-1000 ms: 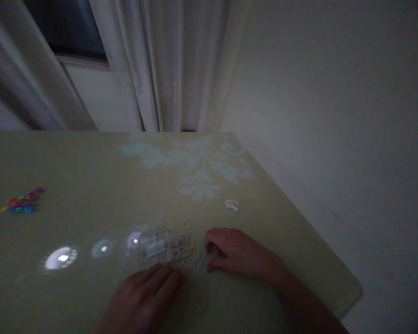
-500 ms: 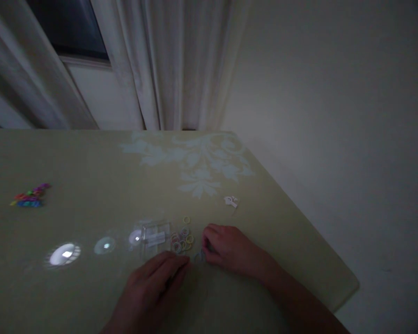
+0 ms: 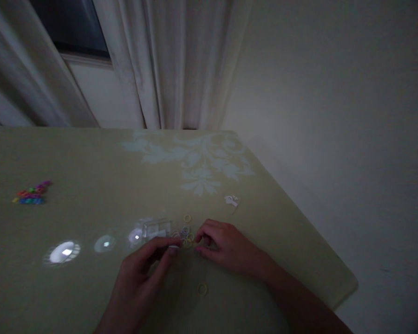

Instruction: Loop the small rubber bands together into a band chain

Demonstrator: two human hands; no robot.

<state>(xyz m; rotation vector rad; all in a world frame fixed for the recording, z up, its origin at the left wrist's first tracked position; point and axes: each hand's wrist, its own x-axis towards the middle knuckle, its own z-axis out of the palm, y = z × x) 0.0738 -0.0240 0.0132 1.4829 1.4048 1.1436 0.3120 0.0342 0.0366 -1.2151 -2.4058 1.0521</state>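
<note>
My left hand [image 3: 142,271] pinches a small whitish hair tie [image 3: 173,247] between thumb and forefinger, just in front of a clear plastic box [image 3: 157,227]. Beside the box lies a loose pile of pastel hair ties [image 3: 186,239], partly covered by my left fingertips. My right hand [image 3: 223,243] hovers at the pile's right edge, thumb and fingers apart, with nothing visible between them. One yellowish hair tie [image 3: 202,289] lies alone on the table nearer to me, and another [image 3: 187,218] lies behind the pile.
A cluster of small bright multicoloured pieces [image 3: 31,194] sits at the far left of the table [image 3: 90,185]. Behind my right hand is a small white item [image 3: 232,201], too small to make out. Curtains [image 3: 181,65] hang beyond the back edge; a wall [image 3: 316,116] stands at right.
My left fingers have lifted and now pinch a whitish hair tie. My right fingers have spread and shifted slightly left. The lone yellowish hair tie near me has come into view.
</note>
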